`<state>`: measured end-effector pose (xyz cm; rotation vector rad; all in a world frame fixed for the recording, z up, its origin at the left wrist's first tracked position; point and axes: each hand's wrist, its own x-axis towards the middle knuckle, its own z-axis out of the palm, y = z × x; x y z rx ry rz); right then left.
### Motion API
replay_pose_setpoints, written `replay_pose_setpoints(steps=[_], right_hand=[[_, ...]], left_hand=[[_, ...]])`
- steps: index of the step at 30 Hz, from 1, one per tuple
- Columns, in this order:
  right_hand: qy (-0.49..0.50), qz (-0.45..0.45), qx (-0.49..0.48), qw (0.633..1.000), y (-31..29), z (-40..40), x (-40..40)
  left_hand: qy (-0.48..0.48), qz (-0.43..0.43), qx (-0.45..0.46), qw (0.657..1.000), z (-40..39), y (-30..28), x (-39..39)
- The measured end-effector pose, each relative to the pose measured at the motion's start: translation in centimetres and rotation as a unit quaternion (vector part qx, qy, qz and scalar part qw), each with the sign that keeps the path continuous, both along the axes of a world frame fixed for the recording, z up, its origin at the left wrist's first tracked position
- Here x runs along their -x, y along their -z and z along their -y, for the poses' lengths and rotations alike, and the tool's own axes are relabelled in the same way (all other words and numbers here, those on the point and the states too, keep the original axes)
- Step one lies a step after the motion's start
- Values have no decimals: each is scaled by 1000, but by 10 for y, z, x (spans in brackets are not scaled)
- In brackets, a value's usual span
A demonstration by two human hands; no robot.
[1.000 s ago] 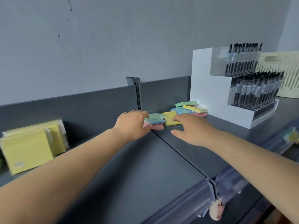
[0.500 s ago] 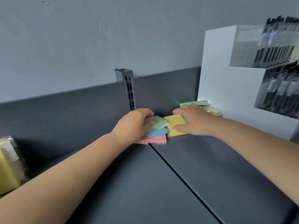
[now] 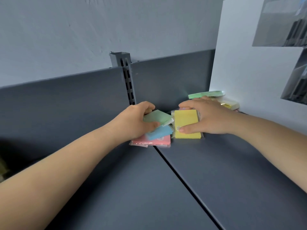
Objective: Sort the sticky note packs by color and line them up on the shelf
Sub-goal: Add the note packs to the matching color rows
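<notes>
Wrapped sticky note packs lie in a heap at the back of the dark grey shelf [image 3: 191, 188]. My left hand [image 3: 134, 122] grips a green pack [image 3: 157, 117] lying on a blue pack [image 3: 162, 132], which rests on a pink pack [image 3: 157, 141]. My right hand [image 3: 211, 118] holds a yellow pack [image 3: 186, 120] between thumb and fingers, its lower edge on the shelf. Behind that hand another green pack [image 3: 206, 94] rests on a pale yellow pack [image 3: 230, 103]; whatever lies beneath them is hidden.
A white pen display stand [image 3: 252, 67] rises at the right, touching the rear packs. A slotted upright post [image 3: 127, 77] splits the shelf's dark back panel [image 3: 66, 100]. A seam [image 3: 186, 183] runs between the two shelf boards.
The view has come closer to the heap. My left hand has closed on the green pack and my right hand has taken hold of the yellow pack, tilting it up.
</notes>
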<state>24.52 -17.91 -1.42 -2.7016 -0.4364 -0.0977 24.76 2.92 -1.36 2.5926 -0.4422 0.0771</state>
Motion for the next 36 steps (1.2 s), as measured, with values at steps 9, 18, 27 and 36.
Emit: replay_pose_setpoints(steps=[9,18,27,36], right_hand=[[-20,65,-163,984,-6,-1,5],[-42,-55,-358,931,-9,3,2],[-51,-104,-461,880,-14,3,5],[-125,-97,-522,838,-34,-8,42]], left_hand=[[-23,-11,185,982,2,0,2],[-27,-86,345,934,0,-2,5],[-59,-90,386,916,-12,-26,22],[-141,-33,399,906,-34,-37,105]])
